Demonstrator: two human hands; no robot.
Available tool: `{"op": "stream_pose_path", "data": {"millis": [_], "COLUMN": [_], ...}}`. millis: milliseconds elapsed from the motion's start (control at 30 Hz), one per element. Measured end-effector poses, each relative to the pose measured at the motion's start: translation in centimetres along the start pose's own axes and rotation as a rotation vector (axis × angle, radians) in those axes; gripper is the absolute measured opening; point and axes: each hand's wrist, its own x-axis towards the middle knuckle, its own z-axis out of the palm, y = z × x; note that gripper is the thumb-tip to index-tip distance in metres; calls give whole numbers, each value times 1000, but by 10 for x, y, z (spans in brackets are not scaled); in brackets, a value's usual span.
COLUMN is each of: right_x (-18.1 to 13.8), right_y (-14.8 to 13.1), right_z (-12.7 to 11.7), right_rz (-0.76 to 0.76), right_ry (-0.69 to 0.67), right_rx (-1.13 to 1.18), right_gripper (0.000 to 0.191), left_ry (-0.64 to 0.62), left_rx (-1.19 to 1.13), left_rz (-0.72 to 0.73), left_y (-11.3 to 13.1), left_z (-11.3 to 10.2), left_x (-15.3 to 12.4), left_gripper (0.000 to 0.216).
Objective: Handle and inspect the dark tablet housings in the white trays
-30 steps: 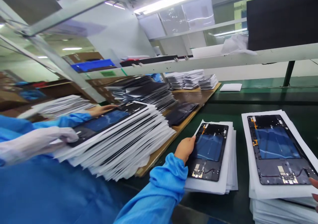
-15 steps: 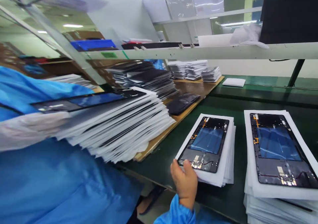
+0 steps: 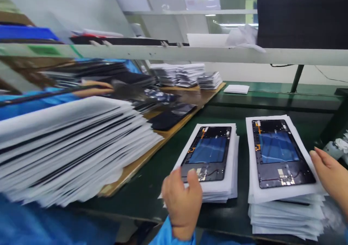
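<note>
The left hand (image 3: 181,198) grips the near edge of the shorter stack (image 3: 217,187), thumb on its top panel (image 3: 208,153). Just right, across a narrow bare strip of green bench (image 3: 241,212), the right hand (image 3: 330,174), fingers loosely parted, touches the taller stack's (image 3: 285,208) right edge.

- Tall slanted stack of white sheets and dark panels (image 3: 73,143) sat on a brown board (image 3: 127,170) at left.
- Loose dark panel (image 3: 172,116) lay on the board's far part.
- Smaller stacks (image 3: 185,74) stood farther back.
- Single white sheet (image 3: 236,89) lay on the green bench (image 3: 272,100).
- Large black panel (image 3: 301,16) stood on the overhead shelf (image 3: 174,53).
- A co-worker's blue sleeve (image 3: 35,103), blurred, showed behind the tall stack.
</note>
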Motion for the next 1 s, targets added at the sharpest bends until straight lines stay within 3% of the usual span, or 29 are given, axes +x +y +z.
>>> {"op": "stream_pose_path", "data": {"millis": [67,167,233,367,467,567,667,800,833,933,1000], "right_x": [18,38,44,40,28,12,-6,-35,-42,-60,-66], "right_y": [-13,-21,-22,-29,-42,-56,-66,-74,-76,-80,-80], "right_z": [1,3,3,1,2,-1,-8,-13,-13,-11,-9], "right_rz": [21,-10,-55,-124,-164,-193,-198,-168,-153,-57,44], "right_ry": [-60,-173,-259,-225,-104,-13,42,118,127,101,55], "right_rx": [-3,1,3,-124,-240,-268,-196,-30,39,268,377], "right_gripper": [55,51,44,31,29,29,28,32,32,34,38], "left_ry": [-324,-929,-1096,-1047,-1050,-964,-879,-1017,-997,-758,-705], "left_rx": [-241,-489,-468,-302,-215,-154,-390,-890,-918,-840,-878], "left_rz": [-59,-219,-262,-203,-68,-51,-281,-706,-743,-725,-705], "left_y": [39,97,123,139,141,145,147,145,144,137,127], "left_z": [0,14,25,36,33,24,17,15,16,22,26], "left_x": [2,-3,-7,-3,7,14,15,10,8,6,6], "left_gripper": [56,50,44,29,25,23,19,30,31,30,37]}}
